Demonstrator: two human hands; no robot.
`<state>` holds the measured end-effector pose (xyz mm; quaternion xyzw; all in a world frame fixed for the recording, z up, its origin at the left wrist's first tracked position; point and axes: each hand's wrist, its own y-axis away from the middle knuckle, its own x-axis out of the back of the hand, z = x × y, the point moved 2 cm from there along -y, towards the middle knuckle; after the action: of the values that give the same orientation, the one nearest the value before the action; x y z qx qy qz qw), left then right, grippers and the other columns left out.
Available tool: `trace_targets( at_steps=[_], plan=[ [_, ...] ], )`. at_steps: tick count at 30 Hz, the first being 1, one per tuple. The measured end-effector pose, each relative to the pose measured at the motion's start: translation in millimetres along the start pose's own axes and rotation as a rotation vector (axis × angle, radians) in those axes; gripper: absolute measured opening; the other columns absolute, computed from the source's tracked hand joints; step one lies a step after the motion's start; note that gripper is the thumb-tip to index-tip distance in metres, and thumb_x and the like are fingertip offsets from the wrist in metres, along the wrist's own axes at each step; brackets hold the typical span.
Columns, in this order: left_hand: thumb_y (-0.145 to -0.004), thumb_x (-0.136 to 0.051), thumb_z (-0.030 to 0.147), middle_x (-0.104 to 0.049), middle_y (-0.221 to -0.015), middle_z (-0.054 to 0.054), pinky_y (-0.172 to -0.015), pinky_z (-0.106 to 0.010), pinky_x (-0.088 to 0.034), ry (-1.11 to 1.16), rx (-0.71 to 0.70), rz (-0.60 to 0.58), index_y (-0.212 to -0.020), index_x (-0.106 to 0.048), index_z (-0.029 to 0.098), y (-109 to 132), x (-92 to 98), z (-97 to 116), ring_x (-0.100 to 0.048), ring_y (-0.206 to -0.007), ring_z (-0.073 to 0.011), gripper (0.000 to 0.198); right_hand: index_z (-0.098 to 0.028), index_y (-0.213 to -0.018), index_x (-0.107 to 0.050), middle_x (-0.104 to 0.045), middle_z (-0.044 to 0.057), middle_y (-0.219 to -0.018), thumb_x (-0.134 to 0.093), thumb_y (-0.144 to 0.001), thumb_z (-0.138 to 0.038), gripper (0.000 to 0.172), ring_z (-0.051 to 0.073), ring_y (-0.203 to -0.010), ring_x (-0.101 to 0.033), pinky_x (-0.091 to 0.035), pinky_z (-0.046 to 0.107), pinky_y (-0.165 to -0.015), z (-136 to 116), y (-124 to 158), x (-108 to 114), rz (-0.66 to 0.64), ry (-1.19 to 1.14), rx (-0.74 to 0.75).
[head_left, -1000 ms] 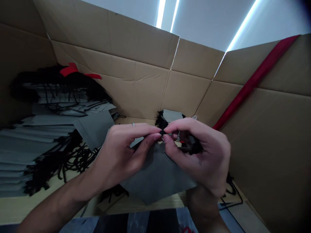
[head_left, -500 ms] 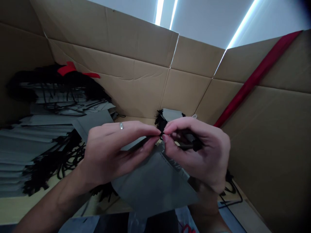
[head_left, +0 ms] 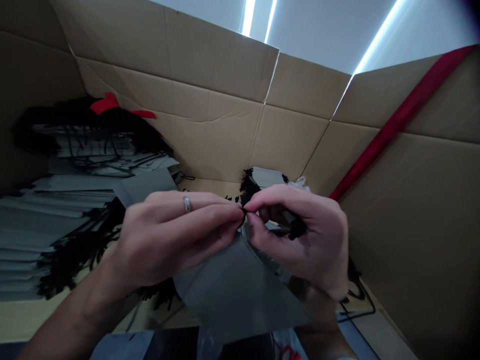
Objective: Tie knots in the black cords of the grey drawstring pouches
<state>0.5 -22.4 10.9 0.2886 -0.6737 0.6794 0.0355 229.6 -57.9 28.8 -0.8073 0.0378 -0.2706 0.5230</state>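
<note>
My left hand [head_left: 180, 235], with a ring on one finger, pinches a thin black cord [head_left: 243, 212] near the middle of the view. From the other side my right hand [head_left: 300, 235] pinches the same cord, the fingertips of both hands almost touching. A dark, slim tool [head_left: 296, 227] lies within the curled fingers of my right hand; its form is mostly hidden. Below the hands hangs a grey sheet-like piece [head_left: 240, 290], its upper corner close to the cord.
Stacked grey pieces [head_left: 33, 220] with black cords fill the left side, with red strips [head_left: 107, 103] on the rear pile. A smaller grey stack [head_left: 268, 176] stands behind the hands. Cardboard walls [head_left: 213, 70] surround the table; a red band [head_left: 397, 125] crosses the right one.
My left hand has turned slightly, its fingers now closer together. Both pinches have shifted a little left and down, and the grey piece has tilted slightly.
</note>
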Motion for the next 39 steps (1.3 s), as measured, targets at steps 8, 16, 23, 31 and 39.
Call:
trace_targets(
  at_steps=[8,16,23,31,39],
  plan=[
    [-0.104,-0.093,0.021,-0.095,-0.115,0.001,-0.084,-0.025,-0.076,0.024,0.069,0.034,-0.125,-0.085,0.032,9.1,-4.7,2.2,-0.093,-0.090,-0.0193,0.025,-0.025,-0.102,-0.080,-0.084,-0.003,-0.091,-0.078,-0.092,-0.006,0.022,0.015,-0.075,-0.078,-0.069,0.029,-0.074,2.2,0.1,-2.4,-0.054,0.019,0.042],
    [-0.103,-0.090,0.019,-0.091,-0.094,0.006,-0.072,-0.024,-0.068,0.132,0.097,0.032,-0.110,-0.078,0.032,-1.5,-7.9,-0.8,-0.088,-0.077,-0.0150,0.019,-0.030,-0.098,-0.077,-0.084,-0.004,-0.091,-0.077,-0.089,-0.004,0.028,0.016,-0.075,-0.078,-0.068,0.031,-0.072,-1.0,2.8,-6.0,-0.002,-0.014,0.001],
    [-0.091,-0.090,0.012,-0.089,-0.089,0.007,-0.065,-0.026,-0.064,0.287,0.176,0.093,-0.102,-0.078,0.030,-5.0,-12.3,-4.6,-0.084,-0.073,-0.0136,0.024,-0.026,-0.095,-0.081,-0.086,-0.004,-0.089,-0.081,-0.083,-0.002,0.027,0.015,-0.074,-0.080,-0.067,0.028,-0.068,-2.0,4.0,-6.6,0.025,-0.084,-0.040],
    [-0.099,-0.092,0.017,-0.091,-0.092,0.007,-0.069,-0.026,-0.067,0.254,0.170,0.072,-0.106,-0.080,0.031,-3.5,-13.7,-7.6,-0.084,-0.072,-0.0130,0.020,-0.027,-0.098,-0.082,-0.087,-0.005,-0.088,-0.080,-0.084,-0.003,0.028,0.013,-0.066,-0.076,-0.067,0.027,-0.067,-1.4,0.2,-5.1,0.037,-0.026,-0.061],
    [-0.107,-0.089,0.016,-0.095,-0.109,0.001,-0.085,-0.024,-0.074,-0.081,0.010,0.064,-0.124,-0.080,0.027,7.3,-12.9,1.6,-0.093,-0.091,-0.0178,0.022,-0.027,-0.108,-0.083,-0.088,0.000,-0.099,-0.077,-0.095,-0.003,0.028,0.018,-0.083,-0.079,-0.071,0.033,-0.082,-0.3,3.3,-7.9,-0.001,0.089,0.023]
  ],
)
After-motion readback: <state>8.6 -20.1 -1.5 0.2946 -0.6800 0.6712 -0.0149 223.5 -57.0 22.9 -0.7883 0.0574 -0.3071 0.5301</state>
